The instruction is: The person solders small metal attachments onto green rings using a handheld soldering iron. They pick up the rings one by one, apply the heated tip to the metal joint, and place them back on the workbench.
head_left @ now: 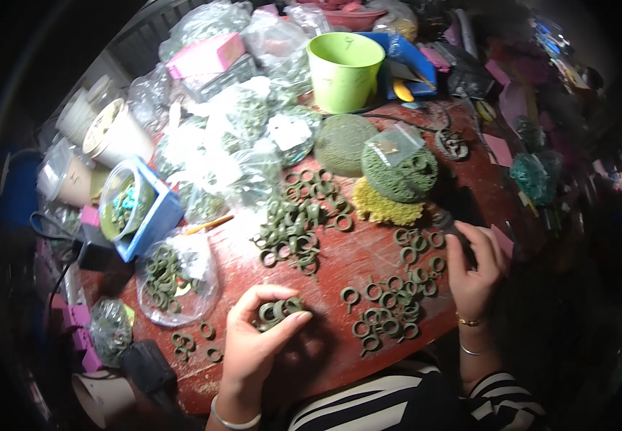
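Observation:
My left hand (pixel 257 327) is closed around several dark green rings (pixel 279 310), pinched between thumb and fingers above the front of the red table (pixel 325 359). At the right, my right hand (pixel 477 262) has its fingers curled and its thumb close to the index finger. A small dark object (pixel 439 218) shows at its fingertips; its kind is not clear. Between the hands lies a spread of green rings with small stems (pixel 390 305). Farther back is a denser heap of the same rings (pixel 293 226). A few loose rings (pixel 207 330) lie left of my left hand.
A yellow sponge-like pad (pixel 386 207), a round green textured pad (pixel 401 172) and a grey-green disc (pixel 343 147) stand beyond the rings. Behind them is a lime-green bucket (pixel 343 72). Clear plastic bags (pixel 243 118), a blue bin (pixel 154 215) and a ring-filled bag (pixel 174 280) crowd the left.

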`<move>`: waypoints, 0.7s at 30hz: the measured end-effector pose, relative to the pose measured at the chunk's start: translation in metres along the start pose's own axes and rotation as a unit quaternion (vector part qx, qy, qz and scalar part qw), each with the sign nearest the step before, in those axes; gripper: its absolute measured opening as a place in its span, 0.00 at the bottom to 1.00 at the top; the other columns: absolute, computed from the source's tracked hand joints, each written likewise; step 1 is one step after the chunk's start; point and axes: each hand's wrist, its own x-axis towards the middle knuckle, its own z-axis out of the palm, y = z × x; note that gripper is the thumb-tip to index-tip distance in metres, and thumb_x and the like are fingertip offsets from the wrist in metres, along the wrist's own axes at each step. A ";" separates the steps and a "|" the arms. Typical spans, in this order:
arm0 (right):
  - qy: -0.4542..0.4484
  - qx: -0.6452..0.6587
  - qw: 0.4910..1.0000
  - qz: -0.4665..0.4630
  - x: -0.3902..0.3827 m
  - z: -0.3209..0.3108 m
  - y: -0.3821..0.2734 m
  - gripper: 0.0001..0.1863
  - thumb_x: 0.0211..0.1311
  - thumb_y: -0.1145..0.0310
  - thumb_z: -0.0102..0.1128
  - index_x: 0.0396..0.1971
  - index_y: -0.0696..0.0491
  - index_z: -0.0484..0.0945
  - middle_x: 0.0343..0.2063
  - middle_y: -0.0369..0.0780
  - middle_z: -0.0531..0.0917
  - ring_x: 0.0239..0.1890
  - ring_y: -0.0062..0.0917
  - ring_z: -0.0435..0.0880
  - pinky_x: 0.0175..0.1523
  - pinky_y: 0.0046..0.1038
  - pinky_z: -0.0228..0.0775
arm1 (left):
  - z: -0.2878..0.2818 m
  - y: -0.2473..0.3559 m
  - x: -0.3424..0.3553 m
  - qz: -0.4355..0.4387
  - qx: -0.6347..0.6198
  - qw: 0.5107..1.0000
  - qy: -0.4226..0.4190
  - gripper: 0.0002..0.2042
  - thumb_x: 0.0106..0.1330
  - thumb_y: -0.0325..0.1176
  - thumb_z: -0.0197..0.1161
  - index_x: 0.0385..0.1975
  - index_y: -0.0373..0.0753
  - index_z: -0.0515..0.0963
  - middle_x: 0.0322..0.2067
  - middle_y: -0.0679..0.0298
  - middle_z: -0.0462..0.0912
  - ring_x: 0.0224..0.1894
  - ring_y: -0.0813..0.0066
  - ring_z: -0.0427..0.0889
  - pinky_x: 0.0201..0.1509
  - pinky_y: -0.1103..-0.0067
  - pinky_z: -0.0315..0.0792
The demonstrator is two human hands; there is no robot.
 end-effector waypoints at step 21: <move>-0.173 0.204 0.954 -0.133 -0.030 0.003 -0.039 0.18 0.57 0.70 0.74 0.48 0.57 0.82 0.34 0.40 0.81 0.28 0.28 0.84 0.29 0.26 0.79 | 0.006 -0.003 -0.001 0.108 0.137 0.984 0.023 0.15 0.60 0.18 0.72 0.46 0.32 0.79 0.39 0.66 0.82 0.41 0.84 0.81 0.48 0.85 0.75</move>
